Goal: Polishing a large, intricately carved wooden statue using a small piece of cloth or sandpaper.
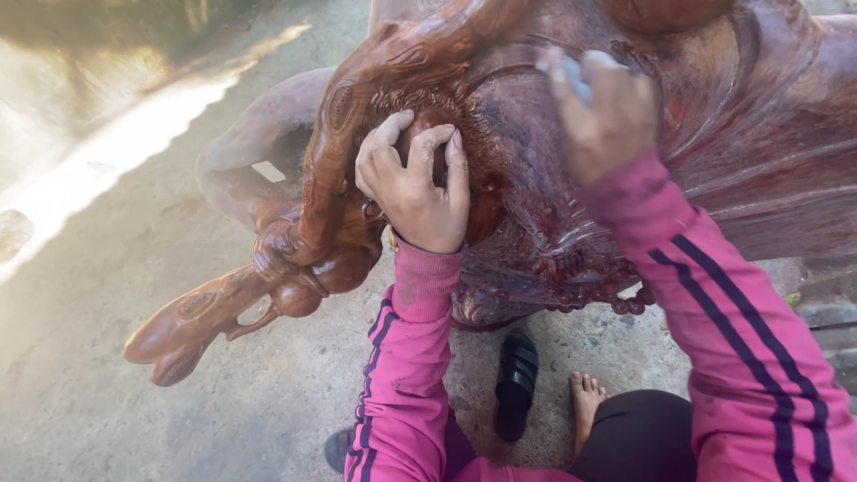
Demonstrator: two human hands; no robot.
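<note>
A large carved statue of reddish-brown wood (pixel 536 152) fills the upper middle of the view, with ornate relief and a long carved piece sticking out at lower left (pixel 214 312). My left hand (pixel 415 183) rests on a rounded bulge of the carving, fingers curled over it and holding nothing else. My right hand (pixel 603 112) presses a small grey-blue piece, like sandpaper (pixel 578 76), against the statue's upper surface. This hand is blurred. Both arms wear pink sleeves with dark stripes.
Rough concrete floor (pixel 134 268) lies all around, bright with sun glare at upper left. Below the statue are a black sandal (pixel 516 379) and my bare foot (pixel 586 402). Stone steps or slabs show at the right edge (pixel 826 312).
</note>
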